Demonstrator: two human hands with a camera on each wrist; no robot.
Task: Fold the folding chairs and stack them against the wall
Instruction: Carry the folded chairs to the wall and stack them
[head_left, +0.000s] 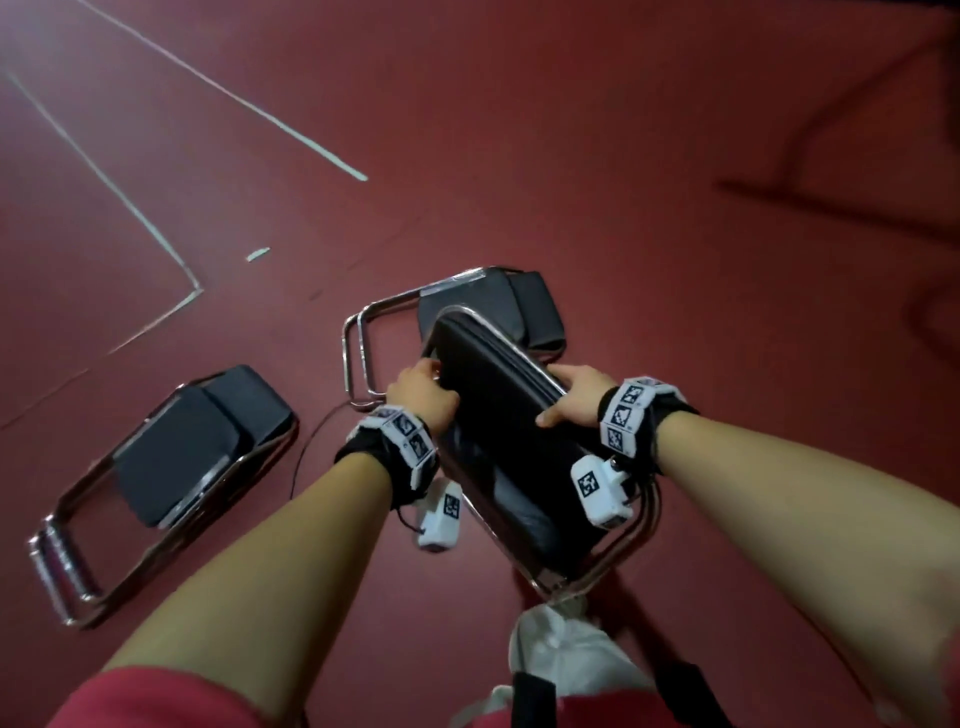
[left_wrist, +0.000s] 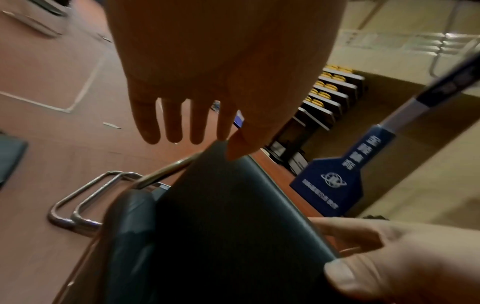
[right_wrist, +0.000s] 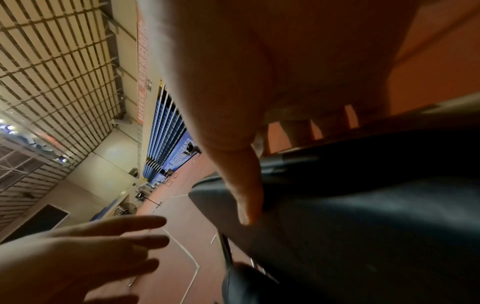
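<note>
I hold a folded chair (head_left: 498, 415) with black pads and a chrome frame, tilted up off the red floor in front of me. My right hand (head_left: 569, 400) grips its right edge, thumb on the front of the pad and fingers behind (right_wrist: 275, 174). My left hand (head_left: 423, 392) is at the chair's left top corner. In the left wrist view its fingers (left_wrist: 176, 127) hang straight beside the pad (left_wrist: 221, 226) and only the thumb touches the corner. The right wrist view shows the left hand (right_wrist: 103, 246) with its fingers spread.
One folded chair (head_left: 171, 467) lies flat on the floor to my left, and another (head_left: 467, 317) lies just beyond the held one. White court lines (head_left: 104, 176) cross the floor. A blue sign (left_wrist: 332, 185) and a rack (left_wrist: 330, 90) stand by the wall.
</note>
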